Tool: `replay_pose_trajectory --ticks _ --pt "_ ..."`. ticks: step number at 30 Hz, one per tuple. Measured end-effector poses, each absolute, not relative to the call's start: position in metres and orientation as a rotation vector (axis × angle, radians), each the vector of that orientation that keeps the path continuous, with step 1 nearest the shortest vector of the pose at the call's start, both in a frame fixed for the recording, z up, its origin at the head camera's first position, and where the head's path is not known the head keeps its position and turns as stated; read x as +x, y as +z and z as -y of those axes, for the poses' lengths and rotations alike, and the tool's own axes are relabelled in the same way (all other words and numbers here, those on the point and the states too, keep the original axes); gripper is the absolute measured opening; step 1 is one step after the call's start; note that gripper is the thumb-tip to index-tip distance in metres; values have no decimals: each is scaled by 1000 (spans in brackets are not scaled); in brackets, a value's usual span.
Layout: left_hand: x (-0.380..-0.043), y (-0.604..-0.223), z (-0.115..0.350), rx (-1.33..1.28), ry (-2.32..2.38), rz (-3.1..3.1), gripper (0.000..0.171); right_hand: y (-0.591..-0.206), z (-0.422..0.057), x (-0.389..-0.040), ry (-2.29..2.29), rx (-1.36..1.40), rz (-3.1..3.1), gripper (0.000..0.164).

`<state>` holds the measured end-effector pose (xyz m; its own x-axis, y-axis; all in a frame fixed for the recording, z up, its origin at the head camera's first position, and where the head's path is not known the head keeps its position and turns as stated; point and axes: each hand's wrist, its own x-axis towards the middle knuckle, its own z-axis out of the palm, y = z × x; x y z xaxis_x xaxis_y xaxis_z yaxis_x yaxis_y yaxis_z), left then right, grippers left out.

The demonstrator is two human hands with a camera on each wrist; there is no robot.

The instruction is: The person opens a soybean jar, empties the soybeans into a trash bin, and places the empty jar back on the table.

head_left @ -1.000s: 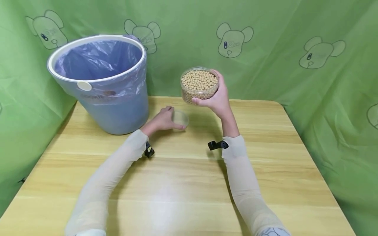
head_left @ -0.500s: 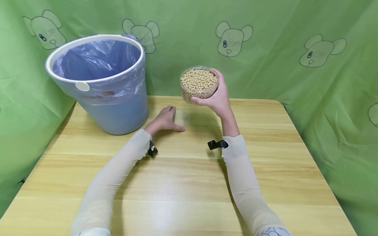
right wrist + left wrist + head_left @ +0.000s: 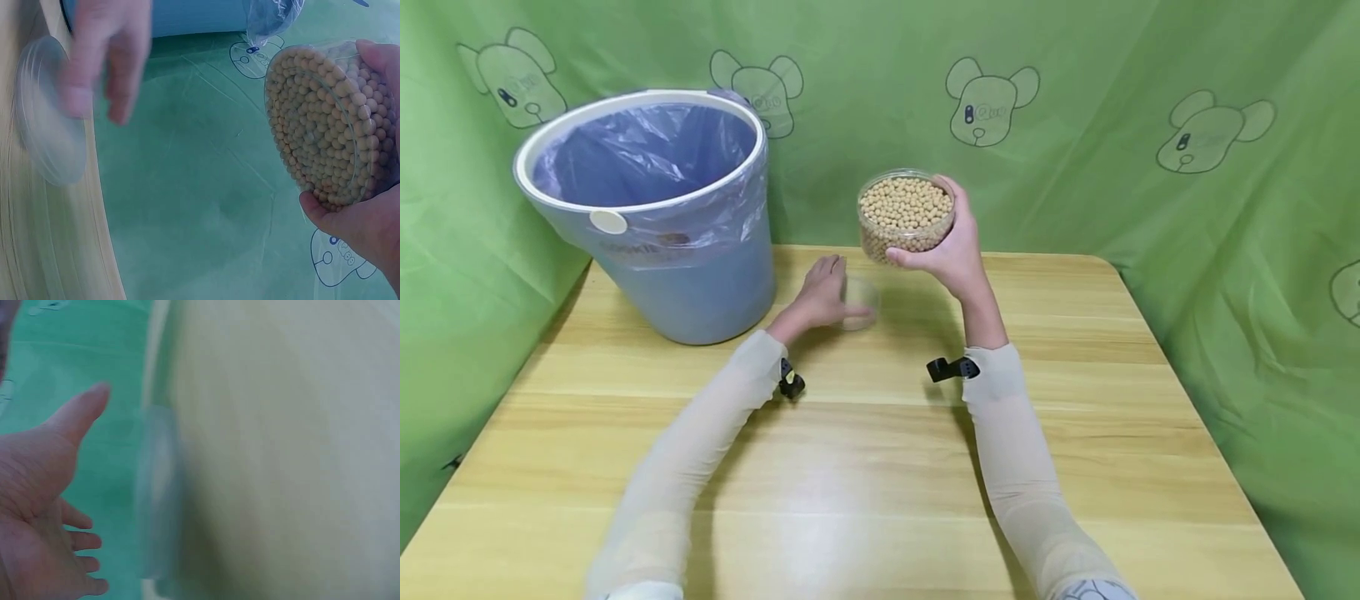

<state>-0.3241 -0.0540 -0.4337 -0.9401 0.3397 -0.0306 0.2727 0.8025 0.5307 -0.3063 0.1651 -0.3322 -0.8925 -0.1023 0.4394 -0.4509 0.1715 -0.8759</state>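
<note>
A clear round tub of small tan beans [image 3: 906, 208] is held up over the far part of the table. My right hand [image 3: 961, 250] grips it around the side, the thumb across its near face. A translucent round lid [image 3: 47, 125] lies on the tabletop below and to the left of the tub. My left hand [image 3: 822, 298] is beside the lid, fingers spread and straight. The left wrist view shows the lid [image 3: 161, 487], blurred, with a gap between it and my left palm [image 3: 31, 487].
A tall blue bin [image 3: 700, 300] with a white rim and a plastic liner [image 3: 647, 158] stands at the far left of the wooden table [image 3: 880, 467]. A green curtain [image 3: 880, 50] with cartoon bear heads hangs around the back and sides.
My left hand has shifted slightly, its fingertips moving farther from me and its thumb too, while the lid stays near the same spot. The right hand and tub have hardly moved.
</note>
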Motion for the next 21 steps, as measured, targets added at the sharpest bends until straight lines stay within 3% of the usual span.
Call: replay_pose_trajectory --ticks 7,14,21 --pt "-315 -389 49 559 1080 -3177 94 -321 -162 -294 1781 511 2178 109" --pt "-294 -343 53 728 1090 -3529 85 -329 -171 -304 1890 521 2071 106" --pt "-278 -312 68 648 1310 -3832 52 -340 -187 -318 1894 463 2037 108"
